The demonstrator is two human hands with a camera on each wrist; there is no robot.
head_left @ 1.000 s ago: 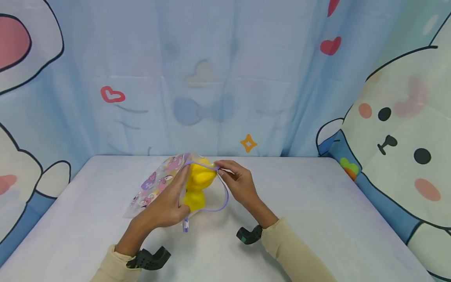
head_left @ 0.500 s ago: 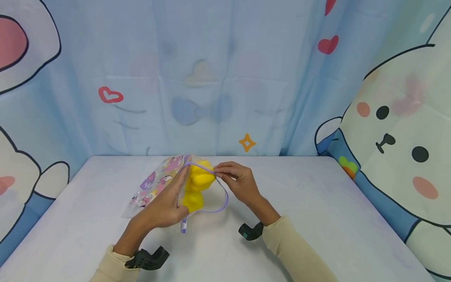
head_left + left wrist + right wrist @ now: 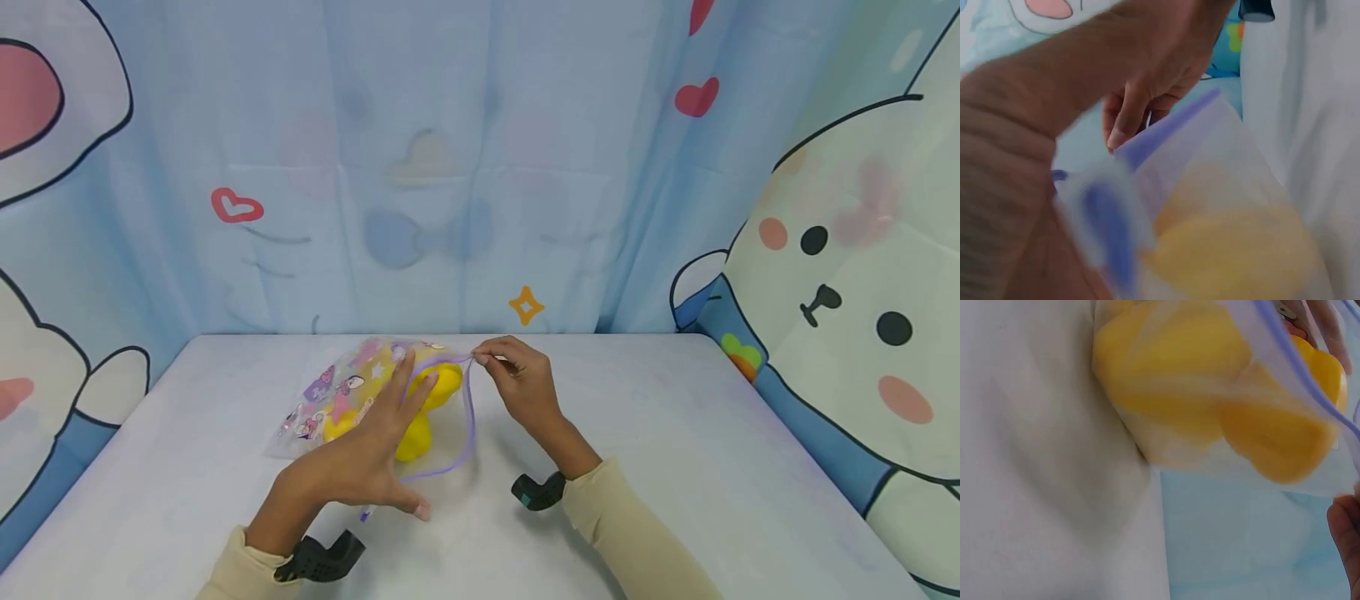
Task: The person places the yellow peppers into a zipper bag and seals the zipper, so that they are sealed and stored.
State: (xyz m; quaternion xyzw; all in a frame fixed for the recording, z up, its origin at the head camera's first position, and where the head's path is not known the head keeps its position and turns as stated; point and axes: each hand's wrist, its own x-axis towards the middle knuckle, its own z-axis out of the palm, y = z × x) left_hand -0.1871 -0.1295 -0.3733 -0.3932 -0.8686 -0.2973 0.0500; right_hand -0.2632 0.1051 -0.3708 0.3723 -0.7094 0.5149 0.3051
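Observation:
A clear zip bag (image 3: pixel 367 383) with a colourful cartoon print lies toward the back of the table, its purple-edged mouth parted to the right. Inside sits a smooth yellow rounded toy (image 3: pixel 414 437), partly behind my left fingers; its exact kind is unclear. My right hand (image 3: pixel 525 387) pinches the far corner of the bag's mouth between thumb and fingertips. At the near side of the mouth my left hand (image 3: pixel 352 458) spreads its fingers across the bag, thumb pointing away. A blurred purple slider (image 3: pixel 1107 225) hangs close to the left wrist camera.
The bag and hands are over a white-covered table (image 3: pixel 675 433). Behind it hangs a light blue curtain (image 3: pixel 300 100) printed with hearts and cartoon animals. Each wrist carries a black camera mount, such as the left one (image 3: pixel 322 557).
My left hand's fingers have spread apart, and its thumb has moved down off the bag's edge. My right hand has drawn its corner slightly right and up. The bag's mouth has changed shape.

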